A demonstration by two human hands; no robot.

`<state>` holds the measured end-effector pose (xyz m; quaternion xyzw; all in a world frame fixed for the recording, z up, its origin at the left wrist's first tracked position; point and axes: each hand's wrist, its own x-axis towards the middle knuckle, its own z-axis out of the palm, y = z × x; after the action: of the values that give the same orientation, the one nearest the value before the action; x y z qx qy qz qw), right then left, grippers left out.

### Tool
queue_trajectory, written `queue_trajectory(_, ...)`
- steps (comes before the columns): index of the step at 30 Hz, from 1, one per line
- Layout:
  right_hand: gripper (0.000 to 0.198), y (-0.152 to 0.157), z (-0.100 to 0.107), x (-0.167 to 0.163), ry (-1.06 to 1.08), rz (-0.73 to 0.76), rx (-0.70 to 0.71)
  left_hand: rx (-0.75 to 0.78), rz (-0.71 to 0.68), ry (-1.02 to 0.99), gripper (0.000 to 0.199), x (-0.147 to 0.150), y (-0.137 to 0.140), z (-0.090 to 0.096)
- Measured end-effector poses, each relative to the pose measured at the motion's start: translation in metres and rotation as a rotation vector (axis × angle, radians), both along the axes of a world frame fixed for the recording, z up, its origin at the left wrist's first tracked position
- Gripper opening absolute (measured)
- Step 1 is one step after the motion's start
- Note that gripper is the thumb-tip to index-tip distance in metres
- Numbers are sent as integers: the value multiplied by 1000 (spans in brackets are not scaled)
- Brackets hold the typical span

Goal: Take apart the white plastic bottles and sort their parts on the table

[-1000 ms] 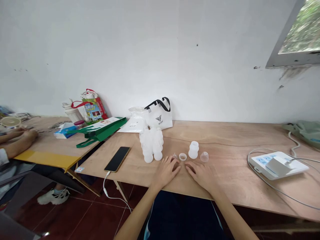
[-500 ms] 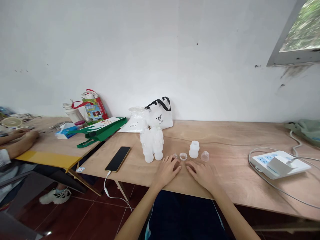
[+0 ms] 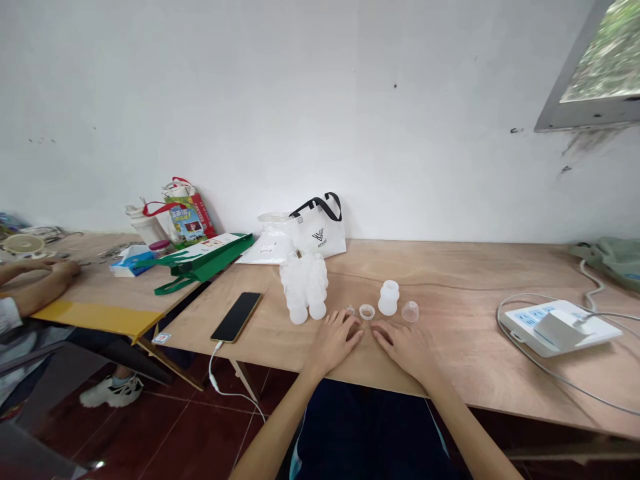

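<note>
The pale wooden surface (image 3: 480, 283) spans the middle and right of the frame, and everything near me rests on it. At its back edge, just above the centre, stands a white tote bag with black handles (image 3: 325, 235); what it holds I cannot tell. In front of it, at the centre, stands a bunch of translucent white plastic pieces with bulging, rounded sides (image 3: 303, 287), its insides hidden from me. Below and to the right of that, my left grip (image 3: 335, 337) and right grip (image 3: 403, 343) lie palm down on the surface, loosely spread, grasping nothing. Beyond my right fingers, right of centre, a white waisted plastic bottle (image 3: 389, 300) stands upright with its mouth uncovered; I cannot see whether anything is in it. Just to its right sits a clear domed plastic cap (image 3: 411, 311). Left of the bottle lies a whitish plastic ring (image 3: 367, 312), bare wood showing through its middle. Smallest is a clear plastic bit (image 3: 351, 310) by my left fingertips, partly hidden. With these parts lying separate, I judge that nothing is joined and that all the handling of them is left.
</note>
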<state>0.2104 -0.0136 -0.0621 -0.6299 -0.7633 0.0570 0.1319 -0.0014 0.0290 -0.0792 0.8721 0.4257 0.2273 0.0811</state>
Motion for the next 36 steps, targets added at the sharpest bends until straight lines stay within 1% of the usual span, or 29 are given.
queue_trajectory(10,34,-1,1,0,-19,-12,29,-10,8,11,20,1,0,1)
queue_trajectory(14,34,0,-1,0,-26,-4,34,-5,4,-9,20,1,0,0)
queue_trajectory(18,35,0,-2,1,-19,1,32,-32,17,-30,18,0,-1,0)
queue_trajectory(22,33,0,-6,2,28,-2,88,-52,61,-58,23,-1,-1,0)
queue_trajectory(26,30,1,-12,4,85,1,160,-27,48,-89,30,-1,-2,-2)
queue_trajectory(28,29,2,-14,5,85,16,182,-15,40,-72,33,-1,-2,-3)
queue_trajectory(31,29,2,-16,5,87,23,200,-20,32,-35,34,-1,-1,-5)
queue_trajectory(36,29,1,-14,4,80,-2,202,-44,37,-54,36,-1,0,-5)
